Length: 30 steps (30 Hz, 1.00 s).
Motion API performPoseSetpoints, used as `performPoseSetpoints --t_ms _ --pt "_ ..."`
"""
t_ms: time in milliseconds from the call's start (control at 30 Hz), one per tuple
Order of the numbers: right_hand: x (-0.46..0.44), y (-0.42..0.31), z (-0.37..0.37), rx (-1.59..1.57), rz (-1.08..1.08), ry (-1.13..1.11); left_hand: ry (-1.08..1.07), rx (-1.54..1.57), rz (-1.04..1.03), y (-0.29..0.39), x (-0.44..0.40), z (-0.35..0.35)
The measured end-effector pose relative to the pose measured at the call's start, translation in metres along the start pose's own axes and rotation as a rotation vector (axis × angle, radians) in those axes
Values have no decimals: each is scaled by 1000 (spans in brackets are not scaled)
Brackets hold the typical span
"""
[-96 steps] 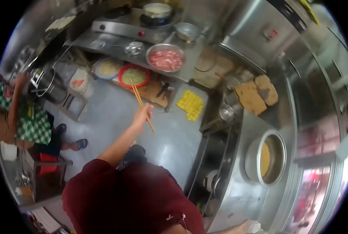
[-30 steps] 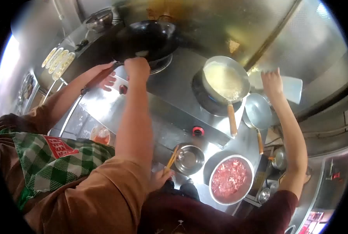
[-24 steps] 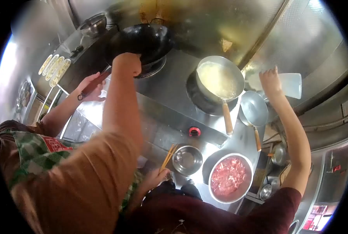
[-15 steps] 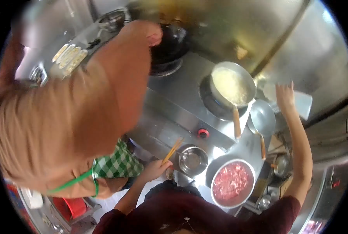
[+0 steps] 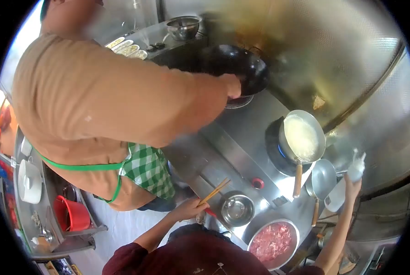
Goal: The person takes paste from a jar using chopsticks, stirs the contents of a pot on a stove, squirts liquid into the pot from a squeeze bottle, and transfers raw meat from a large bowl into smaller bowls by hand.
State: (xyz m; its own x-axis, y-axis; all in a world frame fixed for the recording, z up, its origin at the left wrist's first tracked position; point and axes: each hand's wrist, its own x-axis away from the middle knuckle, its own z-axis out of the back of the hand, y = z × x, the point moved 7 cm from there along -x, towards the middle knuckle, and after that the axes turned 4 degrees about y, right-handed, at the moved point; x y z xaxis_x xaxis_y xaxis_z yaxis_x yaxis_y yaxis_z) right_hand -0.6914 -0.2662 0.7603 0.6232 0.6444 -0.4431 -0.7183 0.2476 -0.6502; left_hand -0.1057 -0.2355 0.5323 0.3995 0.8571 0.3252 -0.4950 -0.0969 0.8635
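Observation:
My left hand is closed around a pair of wooden chopsticks, tips pointing up and right. My right hand grips a whitish translucent thing with a narrow top; it is blurred, so its kind is unclear. Left of that hand, a wooden-handled pan rests on the counter. Another wooden-handled pan with pale yellow contents sits over a blue flame. Closer to me, a metal bowl of raw sliced meat stands beside a smaller steel bowl.
On the left, a co-worker in a brown top and green checked apron reaches to a dark wok. A steel bowl stands at the back. A red bin and a white pot are at the far left.
My right hand has come back toward me from the far right side and now holds the whitish thing. My view has shifted left. The chopsticks stay in my left hand.

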Motion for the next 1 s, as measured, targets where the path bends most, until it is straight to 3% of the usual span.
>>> performPoseSetpoints --t_ms 167,233,333,400,533,667,700,767,800,900,1000 --pt "38 50 39 -386 -141 74 -61 -82 31 16 2 11" --pt "55 49 54 -381 -132 125 -88 -123 47 19 -2 12" --pt "71 46 63 -288 -145 122 -67 -243 0 10 -8 2" --pt "75 46 62 -270 -80 116 -208 -208 36 13 -11 -5" --pt "66 38 46 54 45 120 -316 -288 58 51 -5 -4" --pt "35 13 21 460 252 91 -283 -250 47 42 -6 -15" --pt "26 8 17 460 360 87 -241 -209 38 36 -7 -17" --pt "13 -3 13 438 283 43 -160 -132 26 12 -2 -27" --pt "10 -7 12 404 286 56 -134 -80 -13 40 7 -15" --pt "-4 5 4 325 272 29 -178 -95 168 20 22 -20" --pt "-11 14 -9 318 320 2 -139 -131 185 7 30 -22"
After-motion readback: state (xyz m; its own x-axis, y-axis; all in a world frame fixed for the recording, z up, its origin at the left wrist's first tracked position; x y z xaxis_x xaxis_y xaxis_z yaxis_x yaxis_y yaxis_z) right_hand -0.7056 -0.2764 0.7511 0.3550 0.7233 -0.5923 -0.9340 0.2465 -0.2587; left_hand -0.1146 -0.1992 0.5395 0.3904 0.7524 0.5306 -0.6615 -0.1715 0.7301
